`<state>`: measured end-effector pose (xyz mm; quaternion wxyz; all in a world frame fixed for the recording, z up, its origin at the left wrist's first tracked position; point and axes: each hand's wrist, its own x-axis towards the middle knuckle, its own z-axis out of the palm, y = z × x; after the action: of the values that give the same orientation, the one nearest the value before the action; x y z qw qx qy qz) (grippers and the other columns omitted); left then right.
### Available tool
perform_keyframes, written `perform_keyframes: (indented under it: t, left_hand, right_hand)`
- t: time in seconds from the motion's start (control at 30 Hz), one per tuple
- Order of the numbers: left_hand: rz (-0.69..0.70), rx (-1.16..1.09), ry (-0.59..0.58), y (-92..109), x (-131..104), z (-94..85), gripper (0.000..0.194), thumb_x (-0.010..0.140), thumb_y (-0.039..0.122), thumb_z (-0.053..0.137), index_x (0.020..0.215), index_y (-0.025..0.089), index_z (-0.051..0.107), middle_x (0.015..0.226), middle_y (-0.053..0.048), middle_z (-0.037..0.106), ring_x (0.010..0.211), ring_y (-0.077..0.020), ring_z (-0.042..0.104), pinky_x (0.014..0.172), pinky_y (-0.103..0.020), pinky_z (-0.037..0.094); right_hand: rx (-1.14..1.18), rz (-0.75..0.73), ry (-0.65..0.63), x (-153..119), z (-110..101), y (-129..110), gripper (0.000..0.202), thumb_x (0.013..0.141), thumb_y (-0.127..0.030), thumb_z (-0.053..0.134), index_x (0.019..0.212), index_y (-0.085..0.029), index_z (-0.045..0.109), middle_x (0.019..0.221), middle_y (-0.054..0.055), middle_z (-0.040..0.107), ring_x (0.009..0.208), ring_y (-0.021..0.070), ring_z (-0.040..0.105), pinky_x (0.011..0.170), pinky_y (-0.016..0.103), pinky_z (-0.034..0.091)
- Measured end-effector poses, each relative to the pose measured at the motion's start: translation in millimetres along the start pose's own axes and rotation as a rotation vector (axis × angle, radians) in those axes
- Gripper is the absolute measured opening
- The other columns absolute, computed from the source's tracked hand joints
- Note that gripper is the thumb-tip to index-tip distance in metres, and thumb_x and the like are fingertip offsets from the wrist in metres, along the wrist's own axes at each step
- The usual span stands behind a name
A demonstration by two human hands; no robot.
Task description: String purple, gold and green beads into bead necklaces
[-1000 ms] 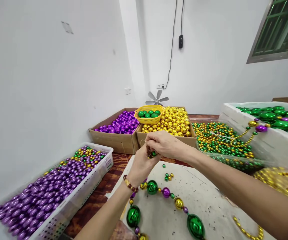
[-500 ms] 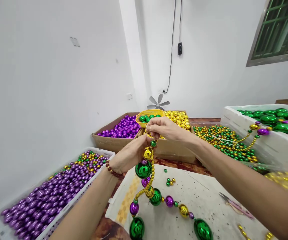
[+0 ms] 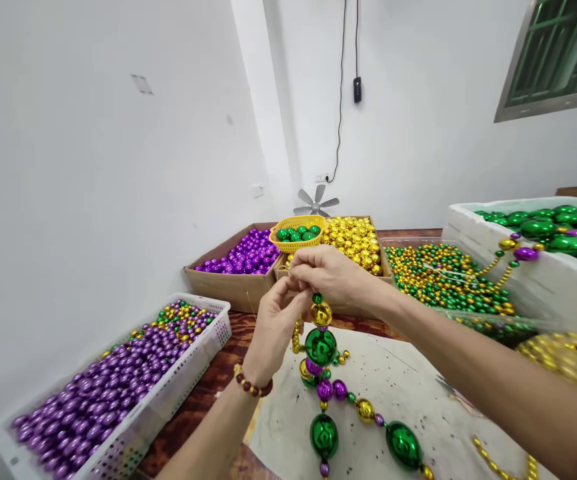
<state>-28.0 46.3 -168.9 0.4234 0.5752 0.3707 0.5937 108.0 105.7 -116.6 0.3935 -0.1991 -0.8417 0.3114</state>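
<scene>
A strand of shiny green, gold and purple beads (image 3: 321,347) hangs from my fingers, its lower part resting on the white cloth (image 3: 368,373). My left hand (image 3: 279,319), with a brown bead bracelet (image 3: 252,385) on its wrist, is closed at the strand's top. Against it, my right hand (image 3: 325,270) pinches at the same spot, fingertips touching. What lies right between the right fingertips is hidden; a thin needle-like line (image 3: 251,301) sticks out to the left of the hands.
At left stands a white crate (image 3: 221,327) of purple beads. Behind are cardboard boxes (image 3: 228,287) and a yellow basket (image 3: 274,239) of green balls. On the right are a foam box (image 3: 533,280) and a clear bin of small beads (image 3: 433,273). Partly hidden scissors (image 3: 445,385) lie on the cloth.
My left hand has turned more upright and its bracelet has moved right. The hanging strand has swung right and twisted. The thin line left of the hands now shows.
</scene>
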Motion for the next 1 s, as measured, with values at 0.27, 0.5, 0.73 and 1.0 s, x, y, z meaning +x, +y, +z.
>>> perform_keyframes:
  t: [0.27, 0.5, 0.73, 1.0]
  left_hand:
    - [-0.202, -0.117, 0.016, -47.4, -30.3, -2.9, 0.012, 0.080, 0.027, 0.067, 0.084, 0.018, 0.060, 0.070, 0.004, 0.049, 0.055, -0.0055, 0.042, 0.049, -0.018, 0.032]
    - [-0.326, -0.185, 0.141, -74.6, -47.9, -13.1, 0.015, 0.077, 0.029, 0.068, 0.081, 0.017, 0.060, 0.078, 0.002, 0.056, 0.059, -0.0064, 0.049, 0.054, -0.019, 0.036]
    - [-0.395, -0.186, 0.256, -101.9, -62.7, -30.5, 0.019, 0.077, 0.030, 0.069, 0.077, 0.017, 0.055, 0.063, 0.005, 0.051, 0.053, -0.0061, 0.044, 0.050, -0.018, 0.032]
    - [-0.553, -0.223, 0.125, -101.5, -68.7, -21.7, 0.018, 0.078, 0.025, 0.069, 0.074, 0.015, 0.055, 0.062, 0.004, 0.049, 0.053, -0.0049, 0.043, 0.048, -0.016, 0.030]
  right_hand:
    - [0.080, 0.168, -0.050, -36.4, 31.3, 29.8, 0.019, 0.083, -0.011, 0.048, 0.069, -0.015, 0.059, 0.065, -0.001, 0.059, 0.058, 0.0088, 0.050, 0.054, 0.021, 0.036]
    - [0.468, 0.353, 0.037, -53.2, 64.4, 66.0, 0.014, 0.085, -0.025, 0.052, 0.080, -0.015, 0.059, 0.069, 0.001, 0.064, 0.057, 0.0115, 0.060, 0.057, 0.025, 0.049]
    - [0.181, 0.290, 0.188, -117.6, 92.4, 48.9, 0.020, 0.094, -0.026, 0.049, 0.091, -0.021, 0.068, 0.094, 0.005, 0.072, 0.090, 0.0198, 0.065, 0.082, 0.034, 0.048]
    - [-0.681, 0.347, -0.204, -179.4, 141.8, 48.8, 0.024, 0.088, -0.012, 0.046, 0.098, -0.023, 0.065, 0.131, 0.002, 0.062, 0.062, 0.0179, 0.069, 0.044, 0.029, 0.036]
